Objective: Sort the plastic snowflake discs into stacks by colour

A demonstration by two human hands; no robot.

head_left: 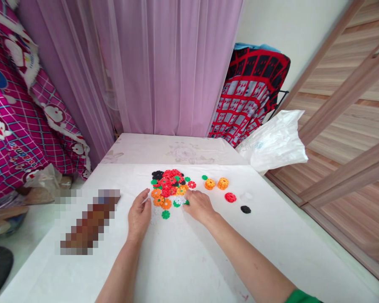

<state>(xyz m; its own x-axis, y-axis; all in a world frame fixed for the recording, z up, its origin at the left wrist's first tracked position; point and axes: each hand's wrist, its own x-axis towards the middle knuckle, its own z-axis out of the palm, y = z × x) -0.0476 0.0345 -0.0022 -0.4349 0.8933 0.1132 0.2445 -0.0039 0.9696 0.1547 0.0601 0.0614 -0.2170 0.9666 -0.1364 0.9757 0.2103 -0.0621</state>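
A loose heap of plastic snowflake discs (168,182) in red, orange, green, black and white lies on the white table. My left hand (139,215) rests at the heap's left side, fingers slightly curved and thumb apart, holding nothing. At the right edge of the heap, my right hand (200,205) has its fingers drawn together, close to orange, white and green discs. What its fingertips hold, if anything, is hidden. A single green disc (166,214) lies nearest me, between the hands.
Right of the heap stand two orange disc stacks (210,184), with a green disc (204,177) behind. Red discs (230,197), white discs (246,196) and black discs (245,209) lie farther right. A blurred-out brown item (91,223) lies left; a white plastic bag (274,141) sits at the right edge.
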